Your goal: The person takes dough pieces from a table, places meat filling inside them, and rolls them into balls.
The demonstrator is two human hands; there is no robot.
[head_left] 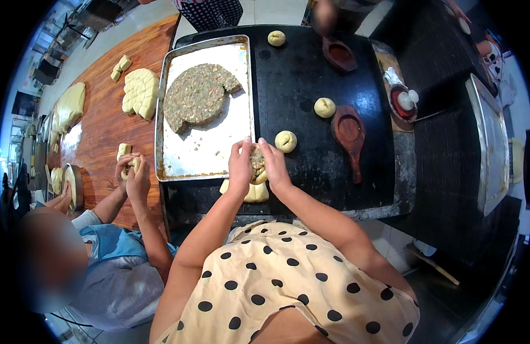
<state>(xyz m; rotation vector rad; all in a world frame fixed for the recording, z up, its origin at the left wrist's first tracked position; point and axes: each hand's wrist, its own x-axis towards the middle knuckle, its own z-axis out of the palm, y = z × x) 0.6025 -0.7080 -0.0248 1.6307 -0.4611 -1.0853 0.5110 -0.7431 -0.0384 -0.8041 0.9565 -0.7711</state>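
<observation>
We had our left hand [240, 166] and right hand [274, 166] cupped together at the near edge of the black work surface [311, 69], fingers curled around a dough piece filled with minced stuffing [257, 162]. It sat between our two hands, thumbs pointing away over its top, the filling showing in the gap. More plain dough [254, 192] lay just under our wrists. Beside our right fingers rested a finished dough ball [285, 141], then a wooden mould [349, 136]. To our left lay the metal tray [233, 123] with a partly cut round of filling [197, 95]. A neighbour's hands [133, 172] worked dough over the wooden table [104, 120].
</observation>
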